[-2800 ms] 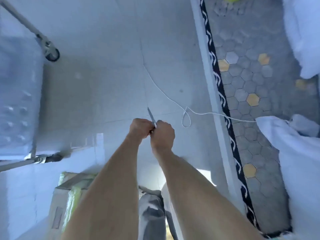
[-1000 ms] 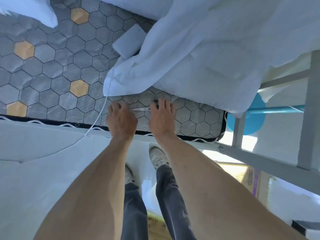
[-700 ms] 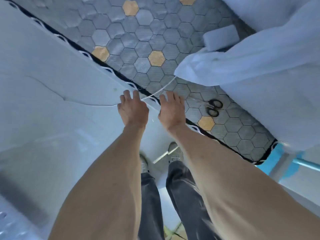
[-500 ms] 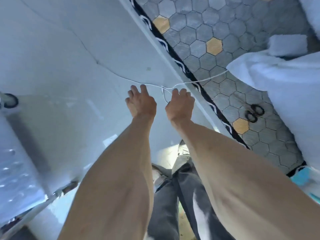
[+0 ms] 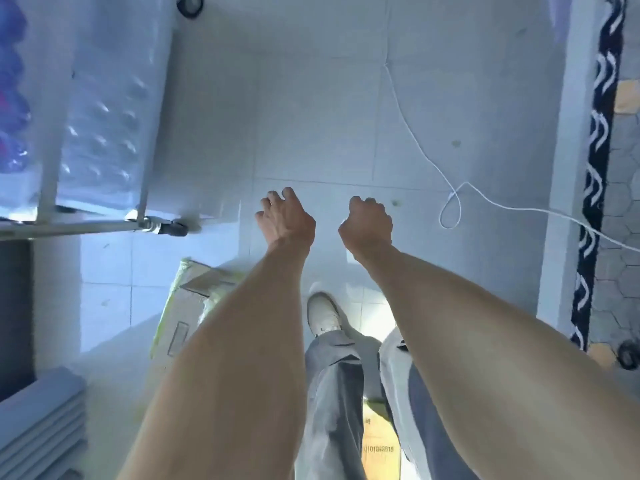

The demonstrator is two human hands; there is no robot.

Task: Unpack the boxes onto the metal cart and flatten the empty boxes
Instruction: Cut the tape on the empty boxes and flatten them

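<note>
Empty-handed now, with the scissors (image 5: 627,355) no longer gripped as they were a few seconds ago. Laid down on the patterned mat (image 5: 620,271) about a second back, and now showing only as a dark handle ring at the mat's near edge, far right. Turned away from the mat since then, back toward the white tiled floor (image 5: 311,116).

Left hand (image 5: 285,216) held out over the tiles, fingers loosely bent and a little apart, gripping nothing. Right hand (image 5: 367,223) just beside it, curled into a loose fist around nothing visible. Neither touching anything.

Cardboard box (image 5: 187,306) with green tape on the floor, below and left of the left forearm, top flaps already parted, near the closest corner of the metal cart (image 5: 104,98). Second box (image 5: 379,441) partly hidden between the legs. White cord (image 5: 450,209) looped on the tiles to the right of the right hand, running on toward the mat.

Probably means cutting is over and unpacking comes next: a reach down and left to the open box, then lifting its contents up to the cart. Cannot tell what the box holds. Worth watching the cord underfoot when stepping toward the cart.
</note>
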